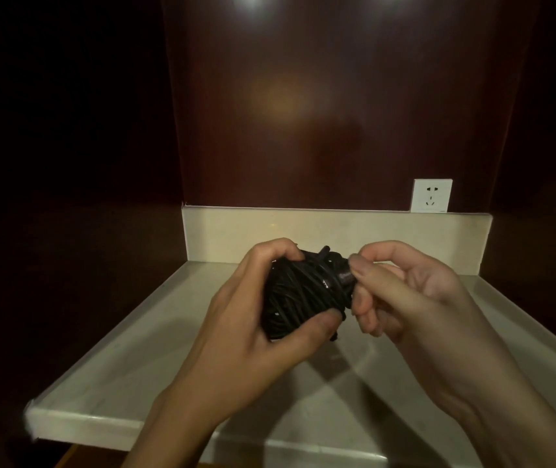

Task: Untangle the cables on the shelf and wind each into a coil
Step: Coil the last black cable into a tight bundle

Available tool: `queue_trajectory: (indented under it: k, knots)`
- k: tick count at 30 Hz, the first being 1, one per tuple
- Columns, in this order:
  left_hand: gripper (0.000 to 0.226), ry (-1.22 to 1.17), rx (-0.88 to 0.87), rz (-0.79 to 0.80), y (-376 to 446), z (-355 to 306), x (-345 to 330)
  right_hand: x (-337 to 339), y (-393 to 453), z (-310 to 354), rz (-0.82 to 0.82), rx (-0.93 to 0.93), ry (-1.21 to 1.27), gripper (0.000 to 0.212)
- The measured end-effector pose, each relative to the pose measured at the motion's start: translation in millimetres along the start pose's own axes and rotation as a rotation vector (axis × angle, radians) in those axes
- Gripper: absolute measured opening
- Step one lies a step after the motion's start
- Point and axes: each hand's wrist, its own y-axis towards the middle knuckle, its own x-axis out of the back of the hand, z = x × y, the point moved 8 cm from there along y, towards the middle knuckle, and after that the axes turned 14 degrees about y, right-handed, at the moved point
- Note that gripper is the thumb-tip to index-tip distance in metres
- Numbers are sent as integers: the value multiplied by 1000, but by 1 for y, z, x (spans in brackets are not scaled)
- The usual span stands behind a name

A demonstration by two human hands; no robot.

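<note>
Black cable bundle (298,292), pale cream shelf (155,349), white socket (432,196), seemingly reddish-brown wall (337,113).

Dark glossy wood wall (337,113) — white socket (432,196) low right, dim light.

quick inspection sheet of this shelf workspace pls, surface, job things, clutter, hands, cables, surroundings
surface: pale stone shelf with a raised back lip, dimly lit, shadows of the hands on it
job's things: one black cable bundle, wound into a tight coil, held above the shelf
clutter: nothing seen
grippers: left hand grips the bundle, thumb under it; right hand pinches the cable's end piece at the bundle's right side
cables: only the black one shows; a short tail hangs below the bundle; no second cable seen
surroundings: dark glossy wood panel behind, white wall socket at back right, nothing plugged in
</note>
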Motion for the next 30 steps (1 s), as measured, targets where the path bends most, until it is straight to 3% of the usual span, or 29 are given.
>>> queue_trajectory:
  k: [7, 14, 21, 24, 27, 30]
  knots:
    - [42, 90, -68, 9, 2, -4, 0, 6, 4, -4, 69, -54, -171, 14]
    - [35, 103, -88, -5, 4, -4, 2, 7, 0, -9, 112, -76, -322, 20]
    - [35, 66, -89, -27, 5, -5, 5, -7, -13, 5, 253, 176, -553, 17]
    - [38, 105, -115, -57, 6, -5, 8, -8, -15, 3, 270, 251, -631, 33]
    - [43, 173, -133, -79, 6, -6, 9, -9, -14, -4, 221, 267, -672, 51]
    - [43, 286, -135, -148, 5, -9, 9, -5, -9, -7, 95, 340, -667, 48]
